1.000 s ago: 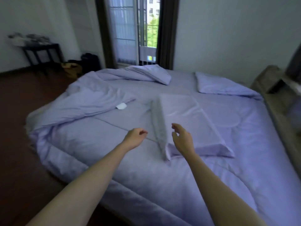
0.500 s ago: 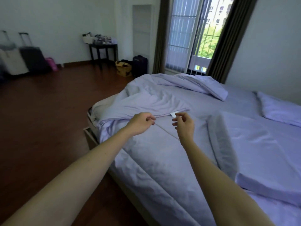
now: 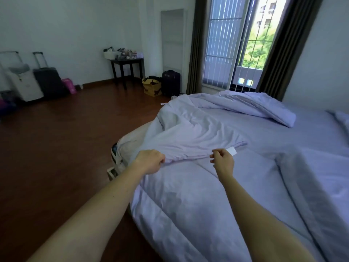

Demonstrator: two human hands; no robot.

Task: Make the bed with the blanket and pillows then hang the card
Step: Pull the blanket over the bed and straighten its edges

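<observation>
Blanket (image 3: 198,133): pale lavender, rumpled, folded back on itself over the near-left corner of the bed (image 3: 130,142), with a white tag (image 3: 232,150) at the fold edge. We see the left hand (image 3: 150,163) gripping that edge; the right hand (image 3: 222,162) is curled just beside the tag, and we can't tell if it pinches fabric. On the floor: a yellow bag (image 3: 152,87) with something dark on top, and upright suitcases (image 3: 50,80).

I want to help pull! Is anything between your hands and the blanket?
Nothing visible. The left hand grips the folded edge of the blanket. The right hand is at that edge beside a white tag; whether it pinches it is unclear.
</observation>
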